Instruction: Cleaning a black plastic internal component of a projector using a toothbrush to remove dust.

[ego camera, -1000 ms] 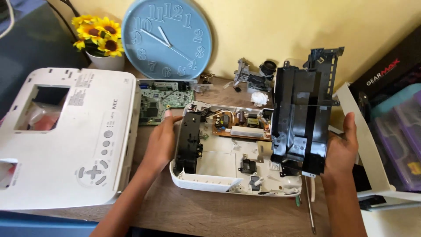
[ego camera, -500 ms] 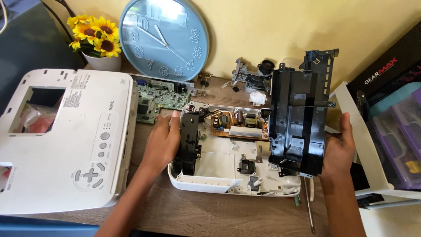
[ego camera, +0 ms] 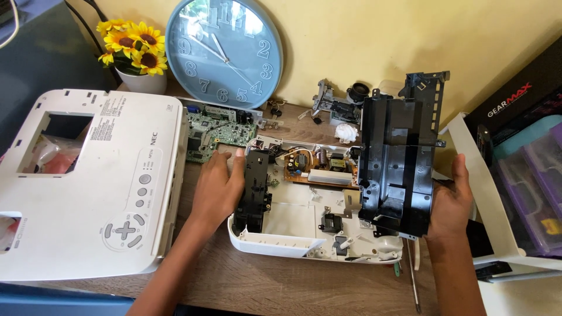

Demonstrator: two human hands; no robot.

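Observation:
An opened white device base [ego camera: 275, 243] lies on the wooden table, with a brown circuit board [ego camera: 319, 169] inside. My left hand [ego camera: 218, 187] rests against the base's left side, touching a black block [ego camera: 253, 190] that stands in it. My right hand [ego camera: 449, 202] grips a large black plastic frame [ego camera: 398, 164], held tilted up over the right end of the base.
The white top cover [ego camera: 88, 181] lies to the left, a green circuit board [ego camera: 219, 133] behind it. A blue wall clock [ego camera: 225, 50], a sunflower pot [ego camera: 137, 58] and small loose parts [ego camera: 333, 108] stand at the back. A white bin [ego camera: 486, 193] and purple drawers [ego camera: 535, 181] at right. A screwdriver [ego camera: 413, 275] lies in front.
My view has shifted slightly. My left hand has moved right, closer against the black block. The black frame stays in my right hand, barely moved.

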